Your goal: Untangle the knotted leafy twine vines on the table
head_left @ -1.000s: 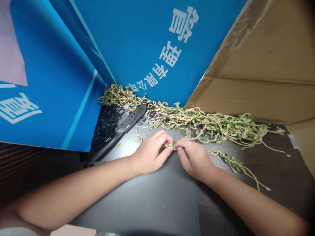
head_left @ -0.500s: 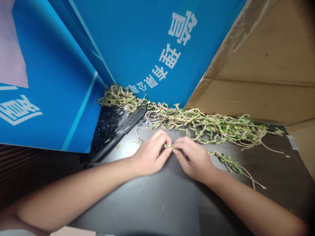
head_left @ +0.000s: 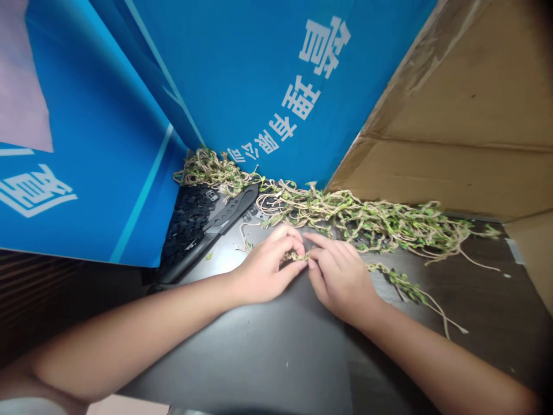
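Observation:
Both hands meet over the middle of the table, working on one braided piece of leafy twine (head_left: 295,256). My left hand (head_left: 271,266) is closed, pinching the braid between thumb and fingers. On the other side my right hand (head_left: 341,276) grips the braid's right end with thumb and fingertips, its index finger stretched out above. Leafy loose ends (head_left: 246,244) show beyond my left hand. To the right of my right hand lies another strand of twine with green leaves (head_left: 401,282), its bare ends trailing along the tabletop.
A long heap of leafy twine (head_left: 371,222) runs along the back, with a smaller pile (head_left: 211,170) in the far left corner. A black-handled tool (head_left: 216,230) lies beside black scraps (head_left: 185,207). Blue printed panels (head_left: 259,75) and cardboard (head_left: 466,127) wall in the grey tabletop (head_left: 259,357).
My right index finger has lifted off the braid and straightened, and the right hand has turned slightly. Slightly more of the braid shows between the hands. The view has shifted a little.

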Motion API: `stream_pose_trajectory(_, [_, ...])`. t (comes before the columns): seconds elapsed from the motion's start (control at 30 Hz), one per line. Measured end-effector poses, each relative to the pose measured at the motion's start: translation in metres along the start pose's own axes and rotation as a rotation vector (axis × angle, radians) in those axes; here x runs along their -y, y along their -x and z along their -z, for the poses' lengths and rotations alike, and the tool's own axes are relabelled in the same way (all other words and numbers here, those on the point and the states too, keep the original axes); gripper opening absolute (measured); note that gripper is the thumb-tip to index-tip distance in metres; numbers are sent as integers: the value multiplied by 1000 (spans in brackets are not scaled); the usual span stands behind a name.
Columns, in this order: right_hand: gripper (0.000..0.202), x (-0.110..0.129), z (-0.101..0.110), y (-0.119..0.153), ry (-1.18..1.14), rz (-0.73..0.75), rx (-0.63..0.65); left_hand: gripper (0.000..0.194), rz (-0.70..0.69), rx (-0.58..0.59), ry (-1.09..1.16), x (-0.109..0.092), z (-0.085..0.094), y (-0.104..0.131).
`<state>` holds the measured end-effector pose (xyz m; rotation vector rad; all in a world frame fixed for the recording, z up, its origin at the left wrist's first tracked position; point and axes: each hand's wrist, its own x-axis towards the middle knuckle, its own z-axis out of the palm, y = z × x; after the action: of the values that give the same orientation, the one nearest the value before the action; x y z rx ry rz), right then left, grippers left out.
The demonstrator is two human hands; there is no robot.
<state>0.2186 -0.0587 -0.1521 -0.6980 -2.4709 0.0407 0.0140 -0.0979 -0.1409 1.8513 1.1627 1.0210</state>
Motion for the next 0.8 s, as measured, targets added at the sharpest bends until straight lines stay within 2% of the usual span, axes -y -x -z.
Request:
stream_pose_trajectory(0.17, [8,2,3,0,50,36,-43,8,60,35,145,0,2,-1])
stream_pose_trajectory(0.43, [10,1,8,-1,86,26,-86,7,45,111,253,4,6,-4])
stream_pose_trajectory(0.57, [14,0,9,3,101,48,-140,9,15,55,197,2,4,-3])
stream_pose_trajectory(0.7, [28,1,11,7,117,112,-167,8,18,-35,156,0,-1,-1])
stream_pose_trajectory(0.8, [32,2,10,8,107,105,-167,9,39,-44,153,2,-3,0])
